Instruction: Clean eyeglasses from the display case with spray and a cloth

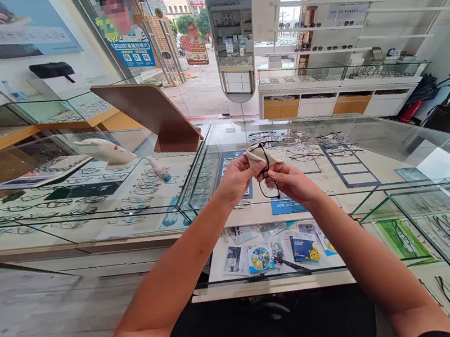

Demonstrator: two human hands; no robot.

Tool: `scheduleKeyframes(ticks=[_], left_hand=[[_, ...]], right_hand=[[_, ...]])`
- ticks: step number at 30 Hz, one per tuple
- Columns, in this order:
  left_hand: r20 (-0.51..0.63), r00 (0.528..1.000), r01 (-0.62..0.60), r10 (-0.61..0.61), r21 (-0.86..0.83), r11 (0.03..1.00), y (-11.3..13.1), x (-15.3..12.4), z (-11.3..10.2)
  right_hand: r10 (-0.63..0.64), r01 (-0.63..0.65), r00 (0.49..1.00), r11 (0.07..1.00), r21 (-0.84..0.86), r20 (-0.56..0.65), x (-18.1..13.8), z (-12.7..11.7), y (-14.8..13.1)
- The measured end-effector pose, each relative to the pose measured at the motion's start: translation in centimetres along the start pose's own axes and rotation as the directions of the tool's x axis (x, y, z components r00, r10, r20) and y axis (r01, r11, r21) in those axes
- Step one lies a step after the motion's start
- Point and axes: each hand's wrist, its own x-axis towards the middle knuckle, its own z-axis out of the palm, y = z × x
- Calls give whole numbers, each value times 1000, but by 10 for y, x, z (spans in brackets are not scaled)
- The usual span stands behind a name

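Above the clear glass counter (395, 141), inside its near edge, my left hand (239, 177) closes on a crumpled cream cloth (254, 155) and black-rimmed eyeglasses (269, 187). My right hand (293, 180) pinches their frame; light pressure suits it.

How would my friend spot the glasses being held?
Find the middle glass counter. Above it, where left hand and right hand meet, is a pair of dark-framed glasses, partly in front of a pale cloth. Unlike the display pairs below, these are being held.
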Motion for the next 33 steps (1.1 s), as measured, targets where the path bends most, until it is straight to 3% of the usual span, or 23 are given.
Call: scheduleKeyframes(ticks=[11,19,28,33], left_hand=[[-37,998,-48,51,77,996,-2,-2,5],[-77,997,-17,25,98,995,1,1,2],[64,993,89,-96,93,992,16,-1,-9],[17,999,40,-43,119,992,14,-7,1]], right_hand=[[27,-25,999,997,-71,29,-1,1,2],[13,-12,1000,988,-153,3,-3,0,-1],[16,-20,999,997,-81,-52,-2,-4,-9],[20,-22,999,998,-57,-34,-3,-3,-11]])
